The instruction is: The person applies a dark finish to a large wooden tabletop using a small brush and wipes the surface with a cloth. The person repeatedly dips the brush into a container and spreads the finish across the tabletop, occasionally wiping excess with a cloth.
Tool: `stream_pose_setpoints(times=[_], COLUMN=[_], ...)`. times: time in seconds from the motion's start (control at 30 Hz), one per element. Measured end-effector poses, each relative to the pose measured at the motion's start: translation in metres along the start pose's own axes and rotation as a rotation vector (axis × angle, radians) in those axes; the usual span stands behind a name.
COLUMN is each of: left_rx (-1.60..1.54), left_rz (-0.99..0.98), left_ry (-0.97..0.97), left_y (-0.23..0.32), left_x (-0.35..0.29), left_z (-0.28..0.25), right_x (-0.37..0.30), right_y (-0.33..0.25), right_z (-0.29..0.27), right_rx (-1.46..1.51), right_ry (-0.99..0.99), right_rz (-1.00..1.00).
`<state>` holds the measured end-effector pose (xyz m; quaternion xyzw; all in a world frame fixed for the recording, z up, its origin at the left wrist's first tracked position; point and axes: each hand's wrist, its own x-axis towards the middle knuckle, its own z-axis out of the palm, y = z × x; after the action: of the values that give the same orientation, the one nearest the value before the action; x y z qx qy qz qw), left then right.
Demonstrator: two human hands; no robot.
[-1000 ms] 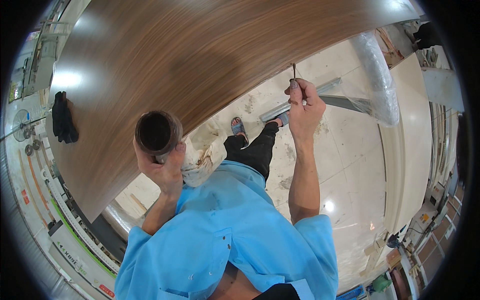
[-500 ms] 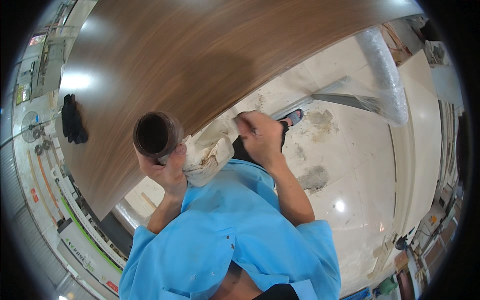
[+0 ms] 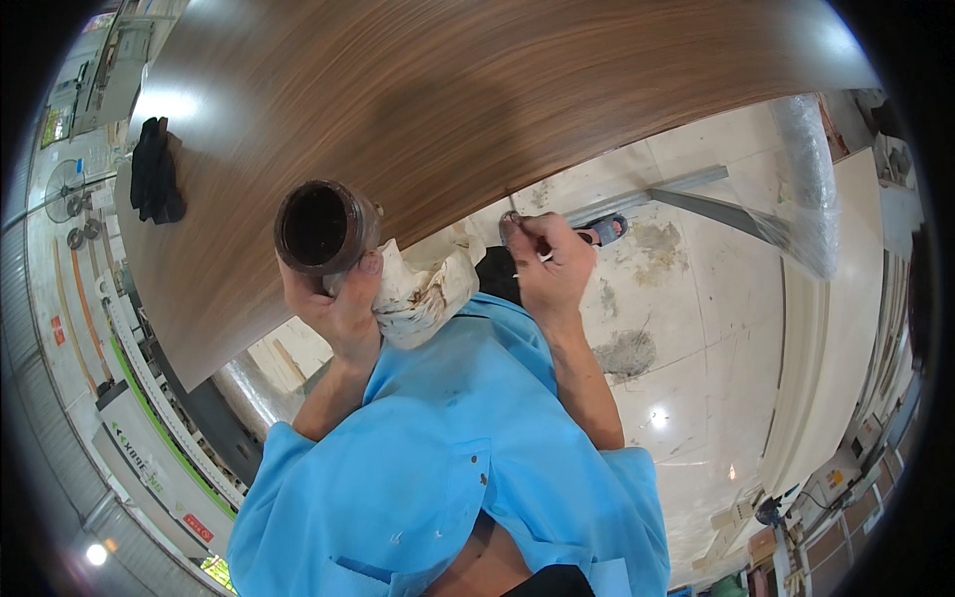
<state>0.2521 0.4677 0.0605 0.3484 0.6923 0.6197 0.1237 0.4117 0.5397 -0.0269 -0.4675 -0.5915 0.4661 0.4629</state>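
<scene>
My left hand (image 3: pixel 338 303) is wrapped round an open jar (image 3: pixel 350 214) stained dark brown, its mouth facing up with a dark inside. Bunched beside the jar, against the same hand, is a white cloth (image 3: pixel 423 298) with brown smears. My right hand (image 3: pixel 553 261) pinches a thin, dark, stick-like tool (image 3: pixel 511 197) between thumb and fingers. Its tip points at the near edge of the wood-grain panel (image 3: pixel 448 129); whether it touches I cannot tell. The tool's other end is hidden in the hand.
A black cloth or glove (image 3: pixel 156 174) lies on the panel's left part. Beyond my right hand, a grey metal bar frame (image 3: pixel 711 211) stands near the tiled floor, with a bubble-wrapped roll (image 3: pixel 806 189) over it. Pale boards (image 3: pixel 836 318) lean at the right.
My right hand has shifted slightly right, and its thin tool now shows at the panel's edge. My left hand and jar have moved a little up and right in the view.
</scene>
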Motion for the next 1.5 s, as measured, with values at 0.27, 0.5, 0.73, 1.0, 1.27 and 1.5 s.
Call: stream_pose_setpoints(times=[0.27,0.5,0.73,1.0,1.27,1.5], left_rx=[0.008,0.013,-0.028,-0.080,0.015,-0.006], left_rz=[-0.010,-0.022,-0.146,-0.140,-0.161,-0.163], left_ry=[0.045,0.016,-0.031,-0.037,-0.082,-0.123], left_y=[-0.001,0.001,0.008,0.009,0.007,0.007], left_x=[-0.001,-0.001,-0.008,-0.011,-0.022,-0.030], left_z=[-0.016,-0.020,-0.017,-0.007,-0.001,0.018], right_x=[-0.009,-0.010,0.004,0.016,0.040,0.098], right_y=[-0.002,-0.002,-0.003,-0.001,0.011,0.029], right_z=[0.002,0.006,-0.017,-0.028,-0.060,-0.109], right_rx=[-0.054,-0.154,-0.180,-0.275,-0.218,-0.228], right_ry=[-0.016,-0.153,0.016,0.025,-0.045,0.257], right_rz=[-0.057,-0.202,0.030,-0.072,-0.191,0.059])
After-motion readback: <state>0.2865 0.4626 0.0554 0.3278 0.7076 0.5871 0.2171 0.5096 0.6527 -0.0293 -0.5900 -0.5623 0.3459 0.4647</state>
